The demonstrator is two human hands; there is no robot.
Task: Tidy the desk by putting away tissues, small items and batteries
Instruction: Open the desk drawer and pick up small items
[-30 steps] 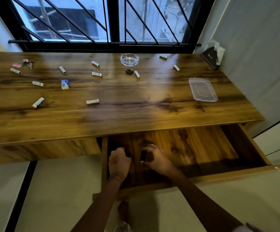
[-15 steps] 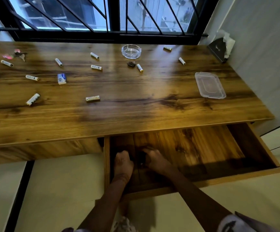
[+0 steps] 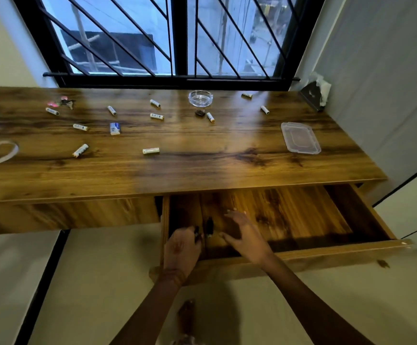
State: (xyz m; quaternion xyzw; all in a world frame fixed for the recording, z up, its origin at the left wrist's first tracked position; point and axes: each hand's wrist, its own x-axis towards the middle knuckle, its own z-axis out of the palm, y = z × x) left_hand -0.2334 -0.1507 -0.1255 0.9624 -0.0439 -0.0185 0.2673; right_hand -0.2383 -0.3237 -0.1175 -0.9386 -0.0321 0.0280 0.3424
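On the desk (image 3: pixel 202 168), scattered batteries (image 3: pixel 150 151), ashtray (image 3: pixel 200 98), lid (image 3: pixel 300 137)

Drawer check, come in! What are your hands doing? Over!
Left hand curled, grip unclear; right hand open, both in the drawer. Small dark item lies between them. Batteries out on the desk; nothing blocking.

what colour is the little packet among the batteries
The little packet is blue and white, head view.

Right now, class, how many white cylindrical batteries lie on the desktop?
10 batteries: three far left; four left of centre, counting the first; one near the ashtray; two back right. The drawer may hide more.
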